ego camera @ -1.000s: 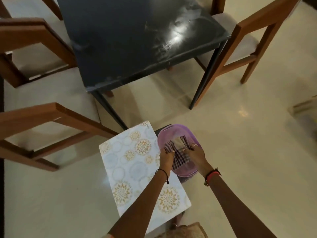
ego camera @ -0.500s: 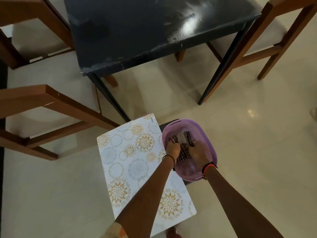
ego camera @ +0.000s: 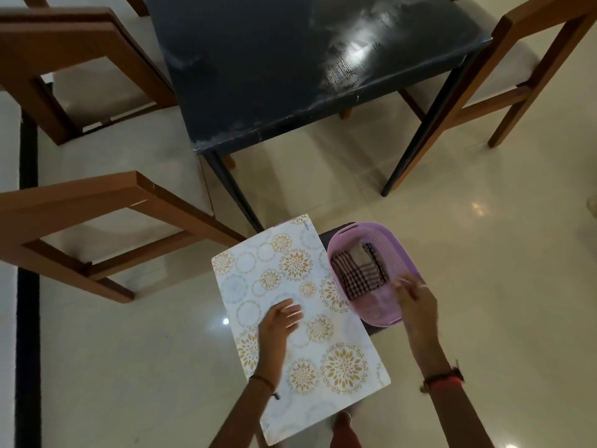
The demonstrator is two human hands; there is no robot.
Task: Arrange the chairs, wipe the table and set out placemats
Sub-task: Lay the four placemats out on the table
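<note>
Placemat: one flat rectangular sheet with rounded corners shows. It is white, printed with gold flower medallions and pale blue rings. Whether more lie beneath it cannot be told. It lies on a small dark stand in front of the table, overhanging the stand toward you and to your left.

Your left hand rests palm down on the placemat, fingers loosely spread and gripping nothing. Your right hand is blurred over the near rim of the basket. Its fingers look loosely extended and nothing shows in them. A thin black thread circles your left wrist, and red and dark bands circle your right.

There is one basket, of lilac plastic, oval, with perforated walls and a slot handle. It sits on the same stand, just beside the placemat's right edge. Inside it lies a folded checked cloth, dark and pale in weave. Whether it is one piece or several cannot be told.

There is one table. Its top is near black and glossy, with pale scuffs and a worn front edge, and two thin black legs show.

Three chairs are in view, all with squared brown wooden frames and cream seats. The near left chair and the far left chair stand to the left of the table, the right chair to its right.

The floor is glossy cream tile.
</note>
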